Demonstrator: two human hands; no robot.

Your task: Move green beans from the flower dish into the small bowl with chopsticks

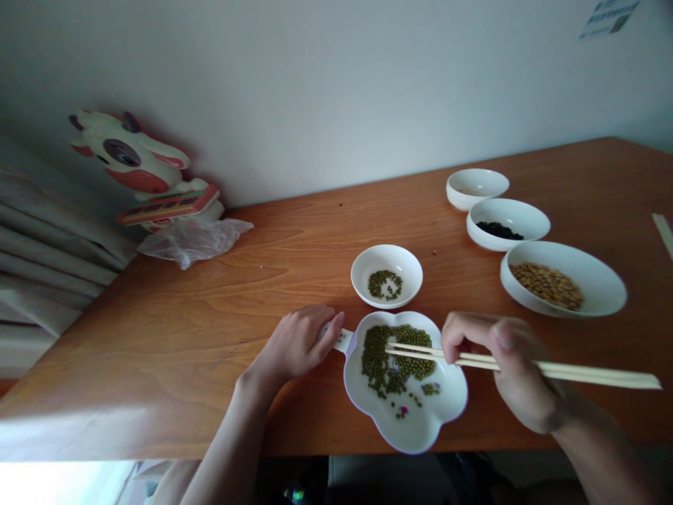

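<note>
My left hand [308,340] is closed around the handle [343,341] of a white flower-shaped dish [415,435] with a lilac rim. Green mung beans [376,361] cover much of its bottom, thinning out toward the near side. In my right hand [507,361] is a pair of wooden chopsticks [589,373]. Their tips are close together among the mung beans; whether a bean is pinched there I cannot tell. Just behind the dish stands a small white bowl [413,280], also with some mung beans [381,282] in it.
To the right are white bowls of tan beans [549,284] and black beans [499,230], with a third bowl [476,200] behind. A cow figure [147,168] and a crumpled plastic bag [197,238] sit at the back left. Another stick [663,233] shows at the right edge.
</note>
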